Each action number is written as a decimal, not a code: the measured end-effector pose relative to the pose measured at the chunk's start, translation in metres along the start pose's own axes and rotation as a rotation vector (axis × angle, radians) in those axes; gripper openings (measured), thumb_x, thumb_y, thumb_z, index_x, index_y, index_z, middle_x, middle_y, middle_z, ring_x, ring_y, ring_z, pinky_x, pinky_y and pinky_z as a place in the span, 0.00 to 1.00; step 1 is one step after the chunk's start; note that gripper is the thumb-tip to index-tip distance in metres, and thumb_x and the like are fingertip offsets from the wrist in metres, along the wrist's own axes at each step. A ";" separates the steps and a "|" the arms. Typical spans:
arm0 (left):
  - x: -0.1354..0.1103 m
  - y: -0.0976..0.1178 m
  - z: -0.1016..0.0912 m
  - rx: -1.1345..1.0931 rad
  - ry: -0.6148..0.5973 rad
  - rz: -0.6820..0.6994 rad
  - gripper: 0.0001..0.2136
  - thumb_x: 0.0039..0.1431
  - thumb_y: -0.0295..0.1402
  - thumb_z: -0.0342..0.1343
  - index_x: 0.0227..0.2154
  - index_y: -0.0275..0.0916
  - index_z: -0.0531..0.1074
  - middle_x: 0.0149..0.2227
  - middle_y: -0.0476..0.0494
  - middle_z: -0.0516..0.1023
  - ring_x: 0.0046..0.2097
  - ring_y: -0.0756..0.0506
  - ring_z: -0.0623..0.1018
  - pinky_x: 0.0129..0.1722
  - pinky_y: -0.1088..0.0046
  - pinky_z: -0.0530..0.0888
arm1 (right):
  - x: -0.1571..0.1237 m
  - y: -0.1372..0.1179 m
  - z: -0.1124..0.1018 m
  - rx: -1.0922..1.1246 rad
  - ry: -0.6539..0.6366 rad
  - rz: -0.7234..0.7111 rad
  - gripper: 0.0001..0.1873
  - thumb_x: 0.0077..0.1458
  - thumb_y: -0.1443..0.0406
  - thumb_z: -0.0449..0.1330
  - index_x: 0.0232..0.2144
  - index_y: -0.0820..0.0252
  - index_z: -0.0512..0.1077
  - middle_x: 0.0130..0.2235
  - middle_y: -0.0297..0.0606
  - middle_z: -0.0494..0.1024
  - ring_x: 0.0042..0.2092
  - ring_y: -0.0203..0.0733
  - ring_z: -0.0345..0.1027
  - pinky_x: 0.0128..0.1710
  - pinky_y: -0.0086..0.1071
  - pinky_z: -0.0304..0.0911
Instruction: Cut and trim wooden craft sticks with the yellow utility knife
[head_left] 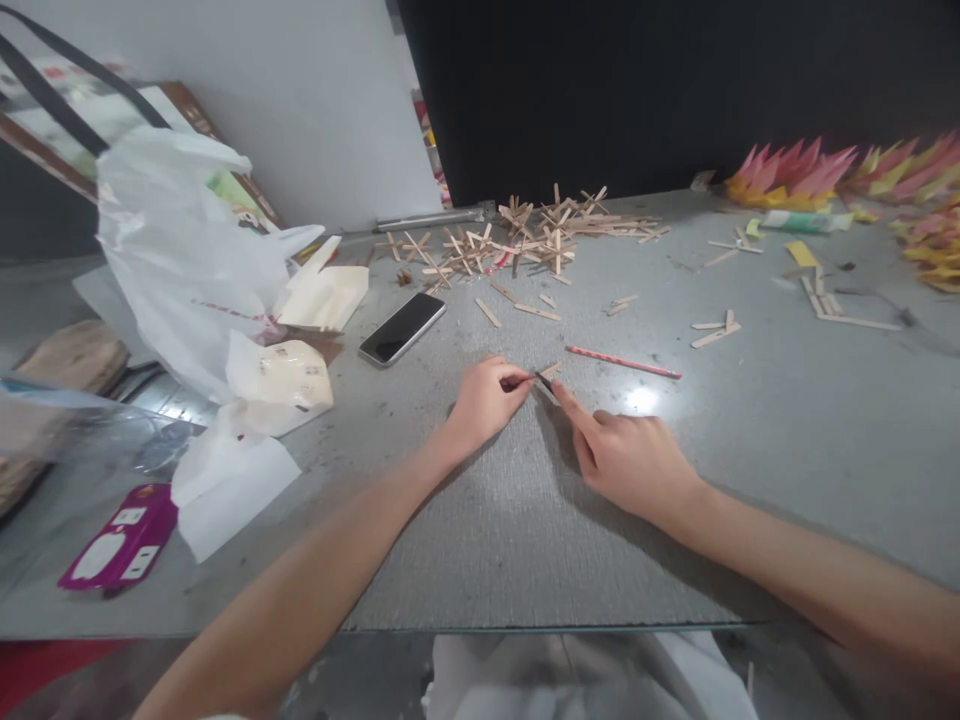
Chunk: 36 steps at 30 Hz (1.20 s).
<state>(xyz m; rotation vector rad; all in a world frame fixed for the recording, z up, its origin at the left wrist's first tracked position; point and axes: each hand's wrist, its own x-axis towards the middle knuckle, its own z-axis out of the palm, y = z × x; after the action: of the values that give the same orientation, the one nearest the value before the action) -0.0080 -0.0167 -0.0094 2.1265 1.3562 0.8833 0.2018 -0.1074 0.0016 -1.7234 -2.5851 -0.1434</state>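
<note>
Near the middle of the grey table, the fingertips of my left hand (pixel 491 395) pinch a small wooden craft stick (pixel 551 370), part of which is hidden by the fingers. My right hand (pixel 626 450) is closed around a thin dark knife-like tool (pixel 545 383), its index finger stretched along the top. The tool's tip meets the stick just beside my left fingertips; most of its handle is covered by the hand. A red patterned pencil (pixel 624 362) lies just beyond my right hand.
Several craft sticks joined into star shapes (pixel 484 250) are heaped at the back. A phone (pixel 403 328) lies left of them. A white plastic bag (pixel 180 220) and a purple case (pixel 124 540) are at the left. Pink and yellow paper pieces (pixel 791 180) stand back right.
</note>
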 end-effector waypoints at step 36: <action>-0.013 0.038 -0.009 -0.693 0.033 -0.283 0.11 0.59 0.40 0.66 0.37 0.37 0.78 0.33 0.42 0.84 0.31 0.48 0.80 0.36 0.69 0.79 | 0.007 0.019 -0.015 1.065 0.308 0.364 0.19 0.71 0.52 0.49 0.51 0.58 0.70 0.25 0.28 0.66 0.24 0.36 0.58 0.27 0.31 0.56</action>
<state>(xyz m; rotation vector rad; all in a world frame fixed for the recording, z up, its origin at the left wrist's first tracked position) 0.0050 -0.0432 0.0195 1.3656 1.1087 1.0729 0.2164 -0.0953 0.0182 -1.4802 -1.5522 0.7554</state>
